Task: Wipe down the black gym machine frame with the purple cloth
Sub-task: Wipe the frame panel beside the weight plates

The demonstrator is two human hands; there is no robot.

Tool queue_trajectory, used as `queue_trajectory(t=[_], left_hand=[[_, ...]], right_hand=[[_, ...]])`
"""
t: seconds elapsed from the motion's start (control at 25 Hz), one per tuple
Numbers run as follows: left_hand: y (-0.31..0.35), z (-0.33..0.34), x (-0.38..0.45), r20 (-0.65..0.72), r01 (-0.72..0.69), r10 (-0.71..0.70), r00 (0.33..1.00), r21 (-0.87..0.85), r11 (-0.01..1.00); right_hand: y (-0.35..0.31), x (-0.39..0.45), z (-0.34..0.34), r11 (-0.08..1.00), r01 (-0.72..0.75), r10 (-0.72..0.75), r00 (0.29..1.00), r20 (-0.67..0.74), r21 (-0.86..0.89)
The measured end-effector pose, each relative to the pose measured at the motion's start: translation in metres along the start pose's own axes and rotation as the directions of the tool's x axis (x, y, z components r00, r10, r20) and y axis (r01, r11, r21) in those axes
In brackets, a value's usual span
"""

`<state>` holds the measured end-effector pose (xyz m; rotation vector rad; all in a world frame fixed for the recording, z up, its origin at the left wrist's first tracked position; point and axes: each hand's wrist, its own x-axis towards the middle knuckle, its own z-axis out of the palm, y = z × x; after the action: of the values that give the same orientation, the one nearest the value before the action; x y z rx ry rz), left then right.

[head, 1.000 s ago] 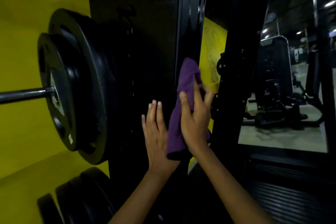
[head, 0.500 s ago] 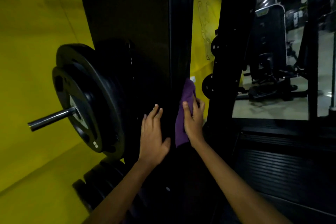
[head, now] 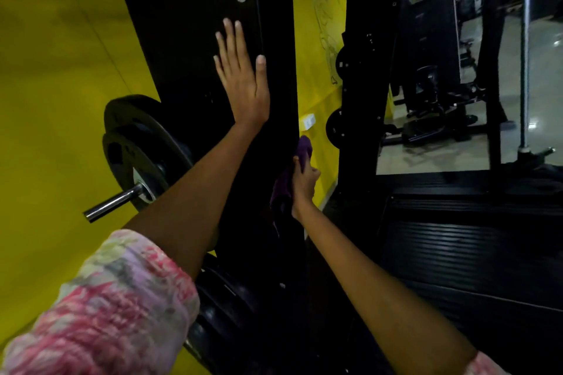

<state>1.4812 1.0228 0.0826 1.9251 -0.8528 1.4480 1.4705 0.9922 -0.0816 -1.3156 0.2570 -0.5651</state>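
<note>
While left hand (head: 243,82) braces frame (head: 189,39), right hand (head: 303,184) presses purple cloth (head: 304,148) at its edge.

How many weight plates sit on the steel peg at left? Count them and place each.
2. An outer plate nearest the peg's tip, and a larger plate behind it against the black frame. More plates lower down are partly hidden by the left arm.

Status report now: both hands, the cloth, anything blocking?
Left hand flat on black frame. Right hand presses purple cloth on frame edge. Weight plates beside frame, not blocking.
</note>
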Motion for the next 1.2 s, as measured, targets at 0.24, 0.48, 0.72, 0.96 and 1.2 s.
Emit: queue_trajectory(t=[0.24, 0.48, 0.72, 0.96, 1.2], left_hand=[[-0.005, 0.001, 0.001, -0.010, -0.035, 0.036, 0.999, 0.082, 0.996], [-0.008, 0.004, 0.001, -0.052, -0.049, 0.052, 0.997, 0.066, 0.997], [-0.009, 0.006, 0.001, -0.092, -0.072, 0.071, 0.993, -0.001, 0.997], [-0.007, 0.008, -0.004, -0.102, -0.055, 0.053, 0.993, -0.010, 0.998], [-0.006, 0.008, -0.004, -0.104, -0.011, 0.010, 0.995, -0.009, 1.000]], right_hand=[[0.013, -0.024, 0.005, 0.988, 0.152, -0.153, 0.988, 0.027, 0.041], [-0.035, -0.004, 0.011, 0.999, -0.035, 0.037, 0.994, -0.098, 0.027], [0.003, -0.032, 0.005, 0.961, 0.267, -0.267, 0.964, 0.006, -0.076], [-0.029, 0.010, 0.006, 1.000, 0.015, -0.015, 0.997, -0.080, -0.002], [-0.011, -0.023, 0.002, 0.899, 0.428, -0.430, 0.903, -0.001, -0.096]])
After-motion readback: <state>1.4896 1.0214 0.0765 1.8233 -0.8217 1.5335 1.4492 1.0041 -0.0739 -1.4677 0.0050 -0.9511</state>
